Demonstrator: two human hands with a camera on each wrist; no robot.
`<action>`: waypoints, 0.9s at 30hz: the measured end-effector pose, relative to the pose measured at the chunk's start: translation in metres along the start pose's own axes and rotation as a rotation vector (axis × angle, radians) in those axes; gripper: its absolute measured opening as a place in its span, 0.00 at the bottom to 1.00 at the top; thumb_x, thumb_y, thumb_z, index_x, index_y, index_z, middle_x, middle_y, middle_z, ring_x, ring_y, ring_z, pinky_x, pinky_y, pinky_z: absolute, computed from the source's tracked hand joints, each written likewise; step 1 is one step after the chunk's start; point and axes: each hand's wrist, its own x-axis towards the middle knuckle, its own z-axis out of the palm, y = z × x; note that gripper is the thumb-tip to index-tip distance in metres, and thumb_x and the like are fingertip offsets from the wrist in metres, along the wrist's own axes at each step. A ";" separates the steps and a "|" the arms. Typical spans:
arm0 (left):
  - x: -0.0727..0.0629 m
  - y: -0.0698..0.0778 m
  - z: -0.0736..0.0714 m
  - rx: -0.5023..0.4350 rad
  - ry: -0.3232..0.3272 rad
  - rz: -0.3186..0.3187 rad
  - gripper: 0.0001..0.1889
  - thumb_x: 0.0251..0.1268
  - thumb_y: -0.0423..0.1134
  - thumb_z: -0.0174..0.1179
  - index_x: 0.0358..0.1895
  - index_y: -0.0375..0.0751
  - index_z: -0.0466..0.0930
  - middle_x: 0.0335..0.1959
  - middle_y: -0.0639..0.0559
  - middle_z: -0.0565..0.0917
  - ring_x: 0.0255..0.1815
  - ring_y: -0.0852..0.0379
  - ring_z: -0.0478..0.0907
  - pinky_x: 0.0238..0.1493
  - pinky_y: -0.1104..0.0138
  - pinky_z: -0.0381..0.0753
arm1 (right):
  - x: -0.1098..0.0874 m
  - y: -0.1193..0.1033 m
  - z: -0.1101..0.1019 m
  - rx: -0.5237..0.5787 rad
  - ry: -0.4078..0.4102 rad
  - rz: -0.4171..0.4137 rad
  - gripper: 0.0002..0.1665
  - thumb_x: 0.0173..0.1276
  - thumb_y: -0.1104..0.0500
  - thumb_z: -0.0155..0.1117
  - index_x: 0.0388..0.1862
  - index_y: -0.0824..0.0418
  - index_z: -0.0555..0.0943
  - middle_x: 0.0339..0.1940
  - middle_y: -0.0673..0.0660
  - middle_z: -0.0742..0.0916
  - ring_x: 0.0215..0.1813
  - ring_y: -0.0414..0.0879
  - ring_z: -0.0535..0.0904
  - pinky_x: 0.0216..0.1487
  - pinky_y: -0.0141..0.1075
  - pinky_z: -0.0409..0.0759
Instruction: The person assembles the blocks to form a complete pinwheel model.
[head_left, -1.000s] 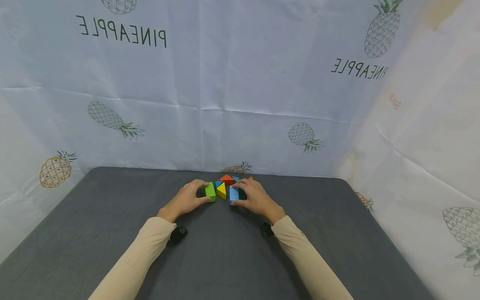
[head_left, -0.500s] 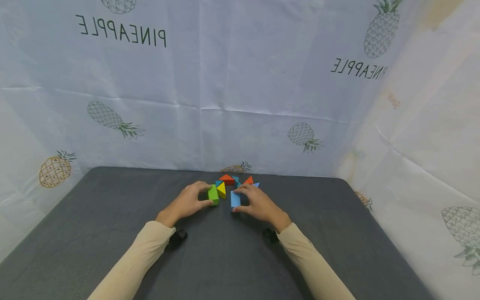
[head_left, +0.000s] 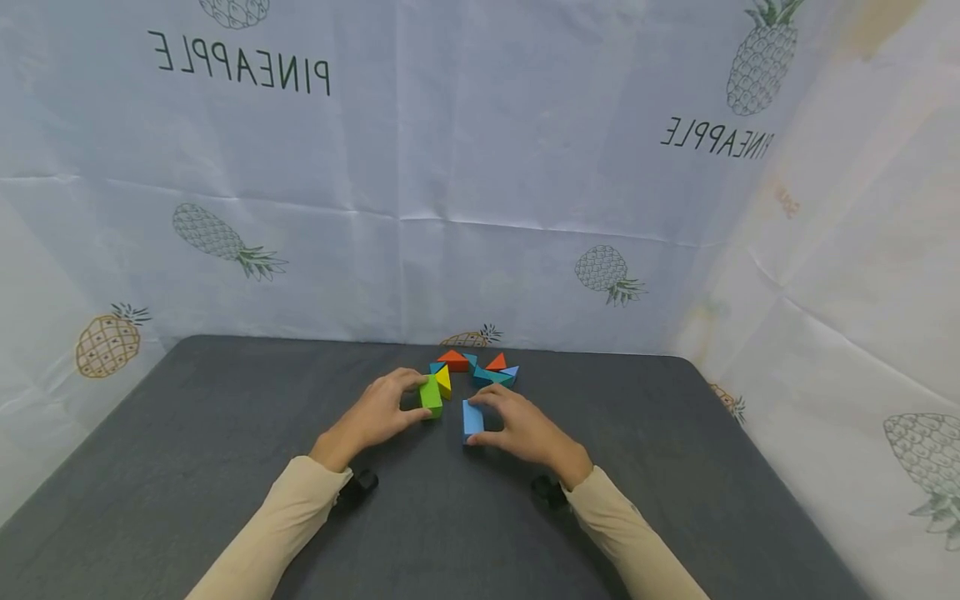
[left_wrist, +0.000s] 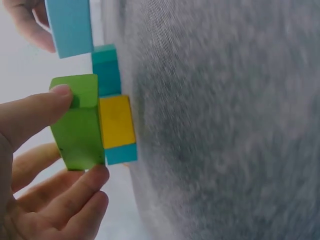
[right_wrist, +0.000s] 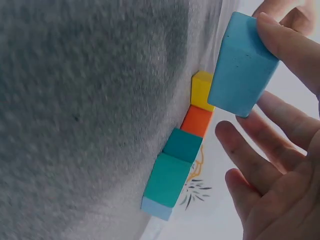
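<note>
My left hand (head_left: pixel 375 417) pinches a green block (head_left: pixel 431 397) between thumb and fingertips at its two ends. In the left wrist view the block appears held off the grey table. A light blue block (head_left: pixel 472 420) is pinched the same way by my right hand (head_left: pixel 528 429), and it too appears raised in the right wrist view. The two held blocks are apart, with a gap between them. Just behind the green block stands a yellow triangular block (head_left: pixel 445 382), with a small blue block (left_wrist: pixel 121 153) beside it in the left wrist view.
Behind the hands, near the back edge of the dark grey table (head_left: pixel 300 367), lie a red triangular block (head_left: pixel 453 361), another red triangle (head_left: pixel 497 362), a teal block (head_left: pixel 492 377) and a light blue triangle (head_left: pixel 511 372). A pineapple-print cloth (head_left: pixel 480 167) hangs behind.
Both hands have drawn nearer to me with their blocks, the right one farther. The green block has also shifted right. The teal and light blue blocks behind my right hand have come into view.
</note>
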 end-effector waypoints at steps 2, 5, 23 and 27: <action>-0.002 0.003 0.001 -0.004 0.006 -0.007 0.29 0.62 0.42 0.69 0.64 0.33 0.75 0.63 0.38 0.76 0.57 0.42 0.80 0.57 0.48 0.79 | -0.003 -0.001 0.001 0.023 0.000 -0.004 0.37 0.63 0.44 0.71 0.66 0.60 0.76 0.67 0.57 0.77 0.64 0.53 0.76 0.60 0.48 0.78; -0.004 0.006 0.002 -0.018 0.006 -0.012 0.29 0.62 0.42 0.69 0.64 0.33 0.75 0.63 0.38 0.76 0.57 0.42 0.81 0.57 0.49 0.80 | -0.006 -0.003 0.002 0.042 -0.001 -0.008 0.36 0.63 0.44 0.71 0.66 0.59 0.76 0.66 0.57 0.77 0.62 0.51 0.77 0.59 0.47 0.79; -0.014 0.020 0.013 -0.087 0.014 -0.021 0.29 0.61 0.42 0.70 0.63 0.36 0.77 0.61 0.41 0.78 0.57 0.44 0.81 0.57 0.49 0.80 | -0.028 -0.005 0.008 0.101 -0.016 -0.025 0.35 0.61 0.46 0.73 0.64 0.59 0.77 0.62 0.54 0.78 0.59 0.48 0.79 0.57 0.46 0.80; -0.014 0.022 0.014 -0.097 0.017 -0.008 0.28 0.60 0.42 0.71 0.63 0.35 0.77 0.61 0.41 0.78 0.57 0.44 0.81 0.57 0.50 0.80 | -0.031 -0.006 0.009 0.111 -0.021 -0.022 0.36 0.61 0.45 0.74 0.64 0.60 0.77 0.62 0.54 0.78 0.59 0.49 0.79 0.57 0.46 0.80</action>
